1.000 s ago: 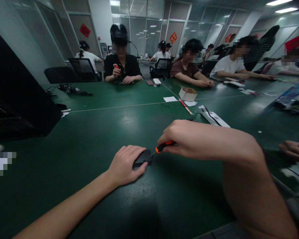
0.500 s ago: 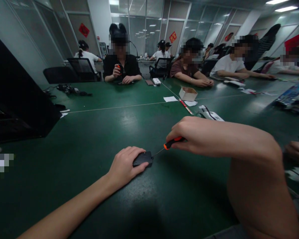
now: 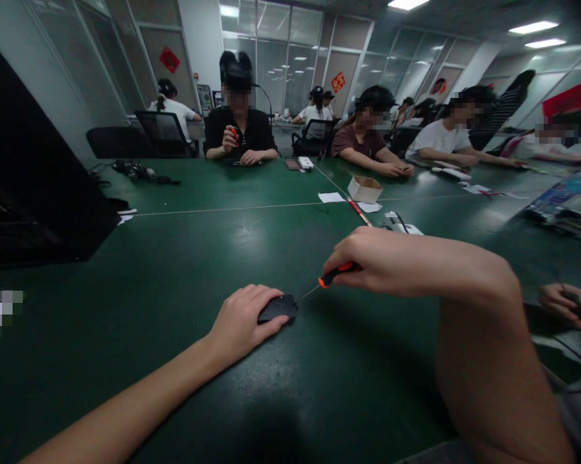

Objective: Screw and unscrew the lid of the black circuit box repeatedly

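Observation:
A small flat black plastic case (image 3: 276, 310) lies on the green table (image 3: 213, 258) in front of me. My left hand (image 3: 248, 316) grips it from the left, thumb along the near side and fingers over the far side. In my right hand (image 3: 351, 256) is a screwdriver (image 3: 329, 277) with an orange and black handle, held at a slant. Its thin shaft points down to the left, and the tip meets the right end of the case. Whether the tip sits in a screw is too small to tell.
A black box-like object (image 3: 39, 167) stands at the left. Farther back are a small open box (image 3: 365, 189), white paper (image 3: 331, 197) and coiled black cables (image 3: 142, 173). Several people sit around the table; a co-worker's hand (image 3: 568, 306) is close at the right.
The camera view has shifted slightly. My left hand stays on the case, and my right hand keeps the screwdriver tip at its right end with little visible motion.

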A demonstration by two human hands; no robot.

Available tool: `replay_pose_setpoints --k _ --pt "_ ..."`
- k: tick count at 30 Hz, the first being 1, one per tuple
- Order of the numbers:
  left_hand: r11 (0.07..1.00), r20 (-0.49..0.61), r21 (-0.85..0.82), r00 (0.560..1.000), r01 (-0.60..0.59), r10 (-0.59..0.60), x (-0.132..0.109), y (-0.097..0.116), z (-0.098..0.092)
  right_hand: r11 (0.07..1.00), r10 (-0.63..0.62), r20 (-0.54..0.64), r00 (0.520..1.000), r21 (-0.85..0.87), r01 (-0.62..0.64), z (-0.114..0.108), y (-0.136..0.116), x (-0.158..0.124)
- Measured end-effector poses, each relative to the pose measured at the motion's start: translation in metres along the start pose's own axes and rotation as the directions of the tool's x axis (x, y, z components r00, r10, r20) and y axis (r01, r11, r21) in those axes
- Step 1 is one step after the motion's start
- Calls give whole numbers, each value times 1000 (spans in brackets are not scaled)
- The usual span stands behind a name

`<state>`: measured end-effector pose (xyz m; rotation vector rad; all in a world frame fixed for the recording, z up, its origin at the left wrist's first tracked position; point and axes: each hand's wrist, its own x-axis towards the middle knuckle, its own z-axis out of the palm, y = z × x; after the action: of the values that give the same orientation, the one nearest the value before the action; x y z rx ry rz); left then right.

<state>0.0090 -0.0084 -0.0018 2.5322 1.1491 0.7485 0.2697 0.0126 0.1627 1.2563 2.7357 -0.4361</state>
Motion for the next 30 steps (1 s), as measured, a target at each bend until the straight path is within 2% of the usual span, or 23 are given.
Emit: replay_pose_setpoints --k 8,14,20,25,28,30 --pt "1000 10 -3 1000 -11 11 -1 1 -2 999 39 36 999 17 -40 -3 7 1" --pt "1000 -7 1 1000 -23 23 0 0 1 1000 5 106 994 12 -6 -3 5 12" --pt "1000 -9 -5 1000 -17 17 0 1 0 994 -33 78 996 103 25 4 12 10" --pt "1000 -24 13 1000 -13 14 0 1 1 992 27 -60 998 123 -20 30 17 1" --pt "1000 -38 30 999 -7 8 0 0 3 997 47 -207 977 -46 -58 61 26 3" --pt "999 -41 37 999 -6 8 0 0 4 975 21 -359 933 -199 -99 85 35 6"
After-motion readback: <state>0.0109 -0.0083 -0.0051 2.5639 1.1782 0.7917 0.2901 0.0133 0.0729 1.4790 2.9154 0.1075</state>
